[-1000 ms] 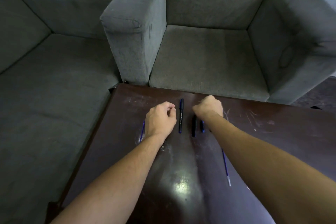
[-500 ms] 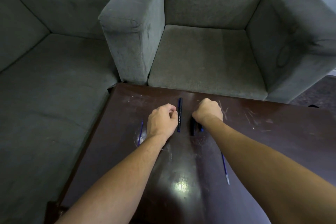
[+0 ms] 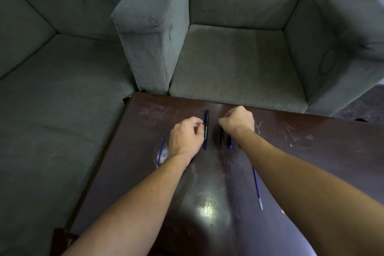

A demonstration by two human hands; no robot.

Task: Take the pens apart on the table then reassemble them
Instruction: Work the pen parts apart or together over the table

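Reflecting light, scratched dark table [image 3: 311,143], grey sofa [image 3: 54,100], grey armchair [image 3: 239,58]

— What is the right hand [image 3: 239,119] holding?
— Can't tell. Its curled fingers face away. The left hand [image 3: 186,138] tucks its fingertips under too.
— The black piece [image 3: 221,137] and blue piece [image 3: 229,141] at the right wrist?
— Their far ends are hidden beneath that hand.
— The refill [image 3: 257,188]?
— Its upper end vanishes behind the right forearm [image 3: 301,172]. The print on the pen [image 3: 206,129] beside the left hand is too small to read.
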